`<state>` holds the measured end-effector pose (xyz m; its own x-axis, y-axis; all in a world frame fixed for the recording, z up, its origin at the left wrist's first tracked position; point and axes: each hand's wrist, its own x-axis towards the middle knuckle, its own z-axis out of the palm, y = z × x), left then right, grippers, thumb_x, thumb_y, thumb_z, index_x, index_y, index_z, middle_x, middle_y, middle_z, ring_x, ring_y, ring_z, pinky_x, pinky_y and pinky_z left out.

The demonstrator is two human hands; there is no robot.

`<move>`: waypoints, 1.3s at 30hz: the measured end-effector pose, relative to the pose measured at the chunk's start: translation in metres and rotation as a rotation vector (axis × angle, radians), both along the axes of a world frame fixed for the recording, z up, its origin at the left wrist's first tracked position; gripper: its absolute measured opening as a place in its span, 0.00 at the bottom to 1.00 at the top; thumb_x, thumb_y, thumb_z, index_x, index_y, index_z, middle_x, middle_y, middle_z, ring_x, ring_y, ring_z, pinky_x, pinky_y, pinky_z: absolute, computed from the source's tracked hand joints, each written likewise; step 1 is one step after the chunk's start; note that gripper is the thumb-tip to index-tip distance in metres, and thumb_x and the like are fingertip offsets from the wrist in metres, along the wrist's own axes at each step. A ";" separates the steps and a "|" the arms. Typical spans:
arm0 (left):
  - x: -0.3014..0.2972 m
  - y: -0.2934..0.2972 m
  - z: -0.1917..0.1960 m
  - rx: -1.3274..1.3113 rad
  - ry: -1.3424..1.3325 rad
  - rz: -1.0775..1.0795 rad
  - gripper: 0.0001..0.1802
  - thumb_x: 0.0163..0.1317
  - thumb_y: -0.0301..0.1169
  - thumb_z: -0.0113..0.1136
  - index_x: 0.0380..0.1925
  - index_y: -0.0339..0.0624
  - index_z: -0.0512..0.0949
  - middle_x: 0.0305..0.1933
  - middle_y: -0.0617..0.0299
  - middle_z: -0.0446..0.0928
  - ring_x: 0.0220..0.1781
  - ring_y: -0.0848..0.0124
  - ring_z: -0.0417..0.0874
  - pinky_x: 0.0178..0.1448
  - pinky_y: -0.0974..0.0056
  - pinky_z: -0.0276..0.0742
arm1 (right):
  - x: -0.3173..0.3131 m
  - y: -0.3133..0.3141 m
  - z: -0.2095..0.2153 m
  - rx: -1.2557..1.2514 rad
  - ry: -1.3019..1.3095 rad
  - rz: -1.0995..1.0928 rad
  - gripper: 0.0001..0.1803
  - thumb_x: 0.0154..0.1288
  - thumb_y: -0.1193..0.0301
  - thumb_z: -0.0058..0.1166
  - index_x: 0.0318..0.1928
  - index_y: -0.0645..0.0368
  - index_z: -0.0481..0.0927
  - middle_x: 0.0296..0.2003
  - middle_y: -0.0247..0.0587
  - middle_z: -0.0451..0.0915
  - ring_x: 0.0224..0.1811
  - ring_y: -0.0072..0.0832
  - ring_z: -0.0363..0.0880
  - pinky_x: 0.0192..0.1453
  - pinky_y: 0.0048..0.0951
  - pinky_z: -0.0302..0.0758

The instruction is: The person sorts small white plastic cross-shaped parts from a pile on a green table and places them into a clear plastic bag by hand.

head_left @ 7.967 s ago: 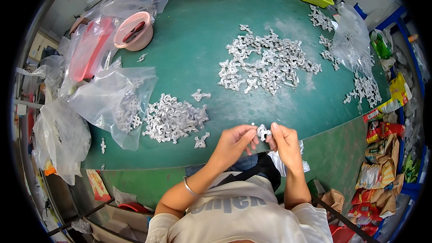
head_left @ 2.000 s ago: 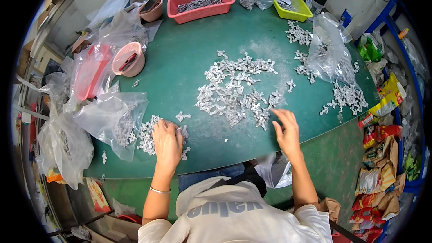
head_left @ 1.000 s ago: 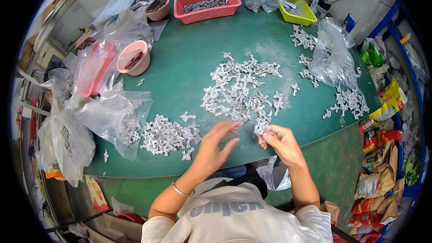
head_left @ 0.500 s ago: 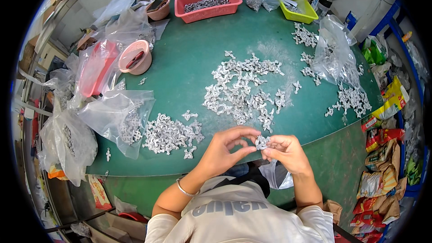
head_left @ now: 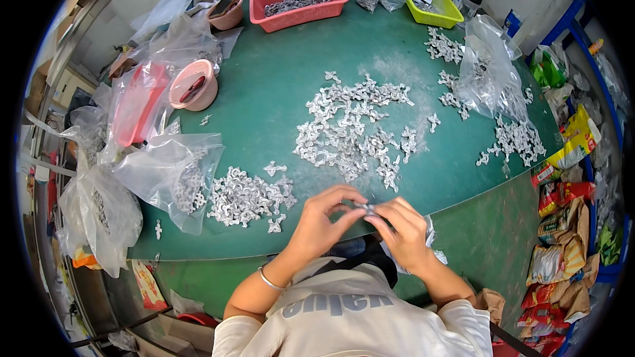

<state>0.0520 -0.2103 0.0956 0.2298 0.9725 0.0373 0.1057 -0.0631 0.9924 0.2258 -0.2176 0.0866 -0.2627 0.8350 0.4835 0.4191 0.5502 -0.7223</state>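
Note:
My left hand (head_left: pixel 322 220) and my right hand (head_left: pixel 402 231) meet over the table's near edge. Between their fingertips is a small silvery metal part (head_left: pixel 366 207), mostly covered by the fingers and pinched from both sides. Just beyond my hands spreads a loose heap of similar silvery metal parts (head_left: pixel 347 129). A denser pile of such parts (head_left: pixel 245 197) lies left of my left hand, against the mouth of a clear plastic bag (head_left: pixel 165 172).
Pink tray (head_left: pixel 301 20) with metal pieces and yellow-green tray (head_left: pixel 433 20) stand at the far side. On the left are a pink basket (head_left: pixel 202 96) holding a red-handled tool and several bags. At right, another plastic bag (head_left: pixel 489 82) sits among parts. Snack packets (head_left: pixel 559 264) line the right side.
My right hand has turned and closed in over the metal part, which is now more hidden. Both hands have shifted slightly left.

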 end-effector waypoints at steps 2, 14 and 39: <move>-0.011 0.001 -0.016 0.065 0.132 0.139 0.09 0.50 0.15 0.57 0.33 0.34 0.76 0.38 0.56 0.75 0.42 0.67 0.77 0.43 0.67 0.75 | 0.010 0.009 -0.014 -0.078 -0.003 -0.095 0.08 0.49 0.80 0.59 0.33 0.66 0.78 0.28 0.48 0.78 0.29 0.39 0.75 0.34 0.32 0.72; -0.072 0.002 -0.052 0.297 1.201 0.412 0.11 0.48 0.20 0.52 0.34 0.35 0.77 0.48 0.50 0.68 0.50 0.54 0.66 0.50 0.53 0.59 | 0.032 0.042 -0.051 -0.088 -0.530 -0.199 0.27 0.44 0.66 0.63 0.47 0.60 0.73 0.44 0.46 0.68 0.46 0.41 0.65 0.48 0.38 0.63; 0.005 0.002 -0.061 0.266 0.631 0.087 0.19 0.52 0.23 0.58 0.47 0.37 0.71 0.46 0.52 0.71 0.47 0.58 0.72 0.47 0.57 0.67 | 0.004 0.035 -0.079 -0.004 -0.209 -0.340 0.04 0.51 0.76 0.56 0.26 0.62 0.75 0.25 0.41 0.73 0.30 0.40 0.70 0.38 0.37 0.64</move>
